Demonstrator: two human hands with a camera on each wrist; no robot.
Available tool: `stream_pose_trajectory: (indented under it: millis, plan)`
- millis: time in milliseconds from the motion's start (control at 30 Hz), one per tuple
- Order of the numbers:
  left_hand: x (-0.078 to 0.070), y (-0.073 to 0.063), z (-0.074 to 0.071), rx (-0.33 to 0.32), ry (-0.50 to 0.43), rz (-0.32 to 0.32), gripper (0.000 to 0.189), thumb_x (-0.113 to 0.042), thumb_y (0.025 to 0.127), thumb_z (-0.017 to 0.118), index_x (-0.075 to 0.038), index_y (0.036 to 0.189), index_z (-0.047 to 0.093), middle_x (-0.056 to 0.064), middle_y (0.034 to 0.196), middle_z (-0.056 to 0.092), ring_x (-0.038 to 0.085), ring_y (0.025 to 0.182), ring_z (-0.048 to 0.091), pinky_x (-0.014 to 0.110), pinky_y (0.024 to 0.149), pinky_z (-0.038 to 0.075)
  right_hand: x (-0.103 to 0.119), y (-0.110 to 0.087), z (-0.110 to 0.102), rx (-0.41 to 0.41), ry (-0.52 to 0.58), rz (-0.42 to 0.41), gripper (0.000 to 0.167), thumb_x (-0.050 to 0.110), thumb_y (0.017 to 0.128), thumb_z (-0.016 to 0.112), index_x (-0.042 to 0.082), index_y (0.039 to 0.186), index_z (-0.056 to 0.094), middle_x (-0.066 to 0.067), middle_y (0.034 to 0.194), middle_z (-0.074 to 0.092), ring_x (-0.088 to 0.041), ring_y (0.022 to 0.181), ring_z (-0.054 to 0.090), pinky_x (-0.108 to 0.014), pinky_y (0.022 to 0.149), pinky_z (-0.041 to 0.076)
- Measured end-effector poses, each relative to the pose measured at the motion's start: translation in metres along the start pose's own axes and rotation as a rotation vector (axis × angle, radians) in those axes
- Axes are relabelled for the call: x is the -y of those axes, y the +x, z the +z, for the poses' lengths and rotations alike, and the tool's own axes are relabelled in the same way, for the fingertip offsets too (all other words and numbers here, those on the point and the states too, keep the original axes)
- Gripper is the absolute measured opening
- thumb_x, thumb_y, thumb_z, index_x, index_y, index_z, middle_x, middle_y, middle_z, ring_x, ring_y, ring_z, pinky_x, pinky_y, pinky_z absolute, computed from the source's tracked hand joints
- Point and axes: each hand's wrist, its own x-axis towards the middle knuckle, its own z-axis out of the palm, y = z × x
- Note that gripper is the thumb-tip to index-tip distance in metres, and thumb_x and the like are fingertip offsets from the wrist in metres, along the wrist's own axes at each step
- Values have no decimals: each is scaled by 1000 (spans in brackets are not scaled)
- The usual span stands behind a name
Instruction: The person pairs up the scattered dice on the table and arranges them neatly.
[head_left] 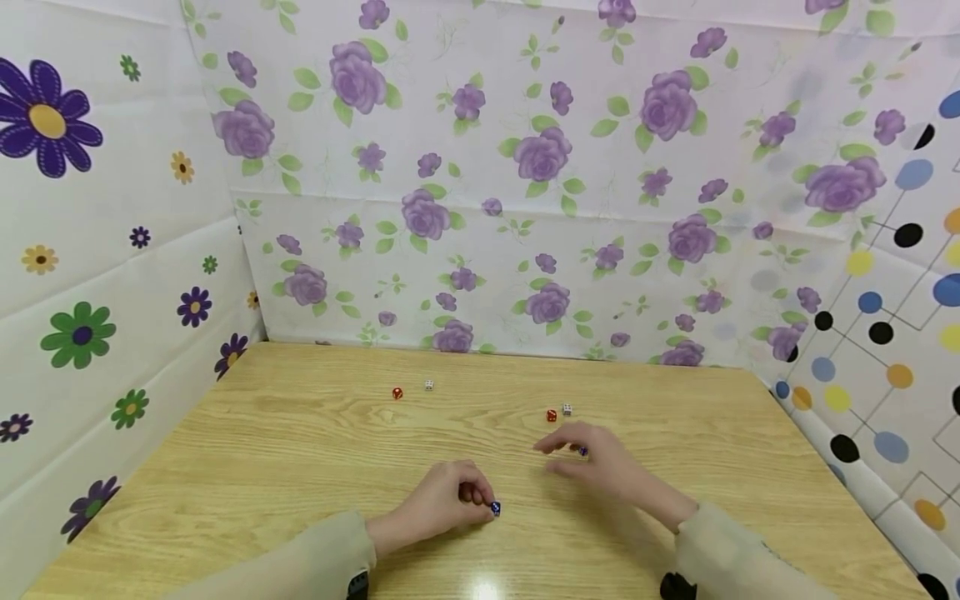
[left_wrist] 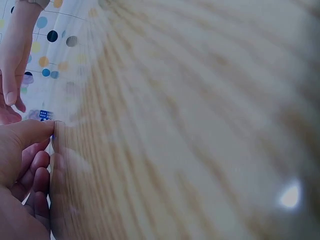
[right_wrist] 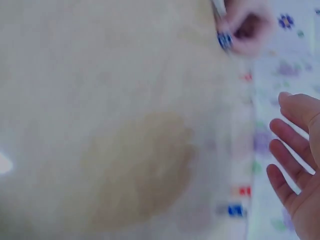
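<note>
My left hand (head_left: 442, 502) pinches a small blue die (head_left: 496, 507) between thumb and fingertips, low over the table. In the left wrist view, the die (left_wrist: 44, 114) shows just past the thumb tip. My right hand (head_left: 603, 467) hovers over the table with thumb and fingers spread apart and nothing between them. Another blue die (head_left: 583, 451) lies on the table and shows through the gap of that hand. The right wrist view has this blue die (right_wrist: 236, 210) left of the open fingers (right_wrist: 283, 187).
Just beyond the right hand, a red die (head_left: 551, 415) and a white die (head_left: 567, 409) sit side by side. Farther left lie another red die (head_left: 397, 392) and white die (head_left: 429, 385). Patterned cloth (head_left: 480, 250) borders the wooden table (head_left: 300, 450) at back and sides.
</note>
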Motion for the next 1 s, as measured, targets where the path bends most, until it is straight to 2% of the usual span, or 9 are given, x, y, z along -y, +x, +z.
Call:
stream_pose_trajectory:
  millis: [100, 200, 300, 467, 633, 800, 1000]
  plan:
    - [0, 0, 0, 0, 3, -1, 9, -14, 80, 82, -16, 85, 74, -2, 81, 64, -2, 69, 53, 17, 65, 46, -14, -1, -12, -73, -68, 11, 22, 19, 92, 70, 22, 113, 73, 6, 109, 74, -15, 98, 68, -37, 81, 56]
    - [-1, -1, 0, -3, 3, 0, 9, -14, 80, 82, -16, 85, 74, -1, 81, 64, -2, 69, 52, 16, 65, 46, -27, -4, -20, -95, -105, 43, 22, 17, 92, 69, 19, 114, 73, 5, 109, 74, -17, 99, 67, -35, 81, 55]
    - [-1, -1, 0, -7, 4, -1, 9, -14, 80, 82, -16, 85, 74, -1, 81, 64, -3, 69, 52, 16, 64, 46, -38, -8, -23, -75, -108, 90, 24, 14, 93, 68, 17, 116, 73, 3, 112, 73, -19, 100, 66, -32, 81, 54]
    - [-1, -2, 0, -14, 11, 14, 9, -13, 80, 82, -14, 84, 74, 0, 81, 64, -2, 68, 52, 16, 64, 46, -56, -16, -22, -16, -42, 142, 25, 12, 94, 66, 13, 119, 71, -4, 113, 71, -18, 97, 65, -26, 77, 55]
    - [-1, -2, 0, -11, 18, 18, 9, -14, 80, 82, -15, 84, 74, -1, 81, 65, -3, 68, 52, 16, 64, 46, -68, -20, -22, 6, 22, 132, 26, 12, 93, 68, 11, 119, 70, -7, 110, 71, -13, 91, 66, -23, 75, 55]
    - [-1, -1, -1, -4, 17, 13, 9, -14, 80, 82, -16, 84, 74, -2, 81, 64, -3, 69, 52, 16, 64, 46, -74, -21, -21, -3, 13, 109, 24, 12, 91, 70, 13, 116, 72, -3, 106, 71, -8, 88, 65, -23, 75, 55]
    - [-3, -2, -2, -1, 10, 14, 9, -13, 80, 82, -13, 84, 74, 3, 82, 65, -2, 69, 52, 16, 64, 45, -74, -19, -20, 14, 5, 141, 21, 15, 91, 71, 20, 110, 73, 1, 104, 69, -6, 88, 64, -23, 75, 55]
